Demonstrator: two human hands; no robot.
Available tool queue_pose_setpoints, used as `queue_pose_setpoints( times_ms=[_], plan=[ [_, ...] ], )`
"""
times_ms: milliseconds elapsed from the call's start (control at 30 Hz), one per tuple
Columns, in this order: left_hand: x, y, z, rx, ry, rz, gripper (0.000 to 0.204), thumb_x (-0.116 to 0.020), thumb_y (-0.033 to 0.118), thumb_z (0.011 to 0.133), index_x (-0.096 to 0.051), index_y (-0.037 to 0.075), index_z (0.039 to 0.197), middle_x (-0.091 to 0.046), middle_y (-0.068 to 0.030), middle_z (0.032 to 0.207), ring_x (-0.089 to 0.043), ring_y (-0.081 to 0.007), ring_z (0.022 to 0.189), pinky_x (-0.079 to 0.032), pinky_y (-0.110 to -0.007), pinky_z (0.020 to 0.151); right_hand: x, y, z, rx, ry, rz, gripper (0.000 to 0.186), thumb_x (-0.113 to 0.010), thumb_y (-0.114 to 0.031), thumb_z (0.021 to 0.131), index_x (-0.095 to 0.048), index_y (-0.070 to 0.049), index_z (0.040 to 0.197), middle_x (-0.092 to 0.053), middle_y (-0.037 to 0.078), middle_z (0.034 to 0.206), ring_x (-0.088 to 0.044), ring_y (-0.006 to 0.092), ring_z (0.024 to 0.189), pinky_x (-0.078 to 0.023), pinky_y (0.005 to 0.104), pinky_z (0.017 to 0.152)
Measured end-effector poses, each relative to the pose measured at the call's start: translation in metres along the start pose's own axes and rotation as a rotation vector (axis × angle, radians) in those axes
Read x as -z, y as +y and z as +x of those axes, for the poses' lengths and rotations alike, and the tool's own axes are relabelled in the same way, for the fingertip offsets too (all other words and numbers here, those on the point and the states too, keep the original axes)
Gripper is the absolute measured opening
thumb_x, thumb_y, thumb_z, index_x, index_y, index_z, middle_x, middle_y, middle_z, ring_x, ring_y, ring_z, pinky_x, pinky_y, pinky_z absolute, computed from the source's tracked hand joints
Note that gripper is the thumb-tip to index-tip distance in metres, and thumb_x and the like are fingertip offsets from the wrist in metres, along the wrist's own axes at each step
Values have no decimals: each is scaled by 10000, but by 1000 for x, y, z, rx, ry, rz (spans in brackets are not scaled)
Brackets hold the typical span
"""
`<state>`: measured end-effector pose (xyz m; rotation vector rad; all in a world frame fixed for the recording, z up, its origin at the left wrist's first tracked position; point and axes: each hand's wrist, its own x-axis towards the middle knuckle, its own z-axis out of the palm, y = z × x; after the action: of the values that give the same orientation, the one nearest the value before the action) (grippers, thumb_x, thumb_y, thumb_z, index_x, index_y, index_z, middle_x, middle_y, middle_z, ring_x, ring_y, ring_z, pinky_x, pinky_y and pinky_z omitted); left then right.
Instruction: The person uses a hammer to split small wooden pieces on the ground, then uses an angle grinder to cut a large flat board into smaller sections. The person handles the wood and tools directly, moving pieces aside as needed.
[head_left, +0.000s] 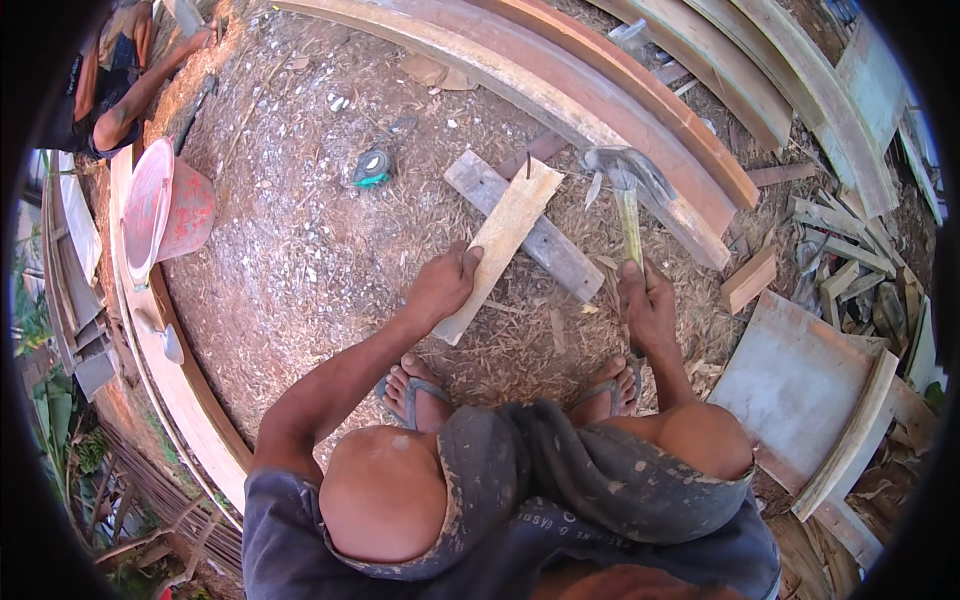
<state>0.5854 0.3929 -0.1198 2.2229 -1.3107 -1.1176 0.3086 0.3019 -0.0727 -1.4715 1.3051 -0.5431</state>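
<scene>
Dark shorts (640, 480) (paint-flecked), navy shirt (285, 535), sandals (427, 386)

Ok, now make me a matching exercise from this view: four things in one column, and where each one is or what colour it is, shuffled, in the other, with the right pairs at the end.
1. Hammer
2. Pale board
3. Bucket
4. Grey board

A. Pinkish red, toward the picture's left edge
B. Gripped in the right hand
C. Crossed beneath another board
D. Held by the left hand

Pairs: 1-B, 2-D, 3-A, 4-C
</scene>
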Motion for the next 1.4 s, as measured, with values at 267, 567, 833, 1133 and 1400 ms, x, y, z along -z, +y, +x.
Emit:
queue_pose_setpoints(
  times_ms=[267, 567, 833, 1133, 1400],
  plan=[
    [-13, 3, -1, -67, 57, 49, 430, -374, 363, 1045, -484, -42, 1136, -645, -346, 860, -635, -511, 842, -481, -580, 794, 17, -89, 37, 237, 9, -147, 343, -491, -284, 1047, -579, 15, 904, -506, 31, 632, -475, 127, 583, -388, 330, 530],
    [-12, 3, -4, -56, 56, 6, 454, -379, 333, 1046, -487, -73, 1218, -660, -326, 871, -647, -488, 855, -500, -549, 787, 37, -147, 42, 182, -129, -269, 400, -491, -372, 1043, -579, -12, 894, -471, -15, 660, -444, 72, 529, -380, 266, 475],
    [-11, 5, -1, -60, 36, -7, 421, -380, 332, 1046, -499, -65, 1117, -651, -334, 841, -649, -483, 839, -498, -547, 774, 31, -188, 74, 451, 30, -386, 359, -486, -378, 1048, -579, -46, 1151, -471, 6, 686, -481, 53, 594, -433, 244, 523],
    [-15, -7, -6, -59, 53, -13, 452, -376, 341, 1047, -497, -72, 1183, -656, -327, 851, -647, -487, 840, -503, -544, 772, 42, -210, 56, 422, 99, -158, 417, -455, -453, 1042, -586, -64, 970, -497, -25, 692, -504, 68, 565, -415, 224, 512],
    [-15, 3, 2, -84, 27, -74, 462, -368, 358, 1047, -502, -70, 1157, -655, -329, 845, -646, -496, 826, -498, -558, 774, 21, -116, 64, 418, -180, -876, 294, -501, -293, 1038, -537, -32, 908, -551, 34, 690, -531, 122, 619, -444, 323, 613]
  ],
)
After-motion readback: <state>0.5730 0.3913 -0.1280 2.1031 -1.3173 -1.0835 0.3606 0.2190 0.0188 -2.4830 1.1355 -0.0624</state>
